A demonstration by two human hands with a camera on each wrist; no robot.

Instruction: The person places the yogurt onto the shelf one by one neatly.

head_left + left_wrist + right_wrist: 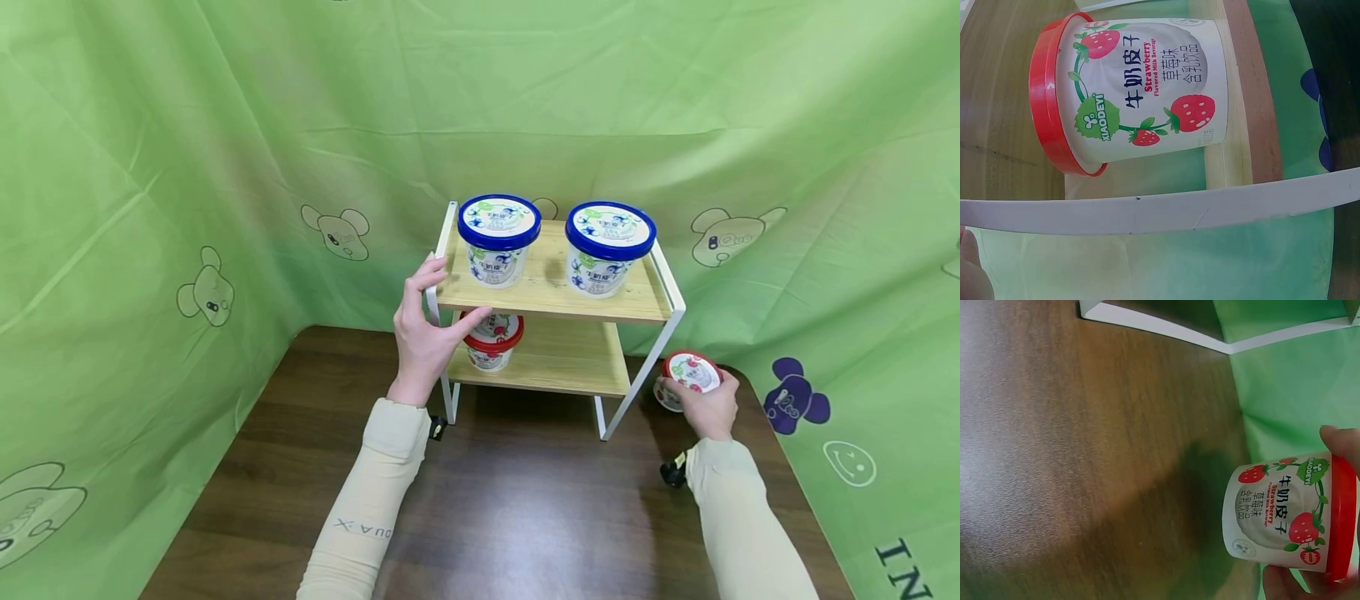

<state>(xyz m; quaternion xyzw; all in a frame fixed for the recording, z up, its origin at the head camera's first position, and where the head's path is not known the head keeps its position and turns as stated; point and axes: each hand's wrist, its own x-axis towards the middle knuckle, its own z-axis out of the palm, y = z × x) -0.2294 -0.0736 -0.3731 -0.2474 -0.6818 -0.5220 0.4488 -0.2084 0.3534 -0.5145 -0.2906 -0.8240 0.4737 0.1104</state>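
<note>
My right hand (711, 410) grips a red-lidded strawberry tub (693, 372) to the right of the rack. In the right wrist view, thumb and fingers span this strawberry tub (1279, 515) near its lid; whether its base touches the table I cannot tell. At the rack's left side is my left hand (426, 337), fingers along the white frame (445, 229) and thumb stretched by the upper board's front edge. Another strawberry tub (491, 358) stands on the lower shelf (562, 358), partly behind that thumb; the left wrist view shows this tub (1141, 87) close up.
Two blue-lidded tubs (498, 242) stand apart on the upper shelf (551, 283). The rack's right leg (643, 377) rises between the lower shelf and my right hand. Green printed cloth (525, 100) hangs behind and beside the dark wooden table (525, 500).
</note>
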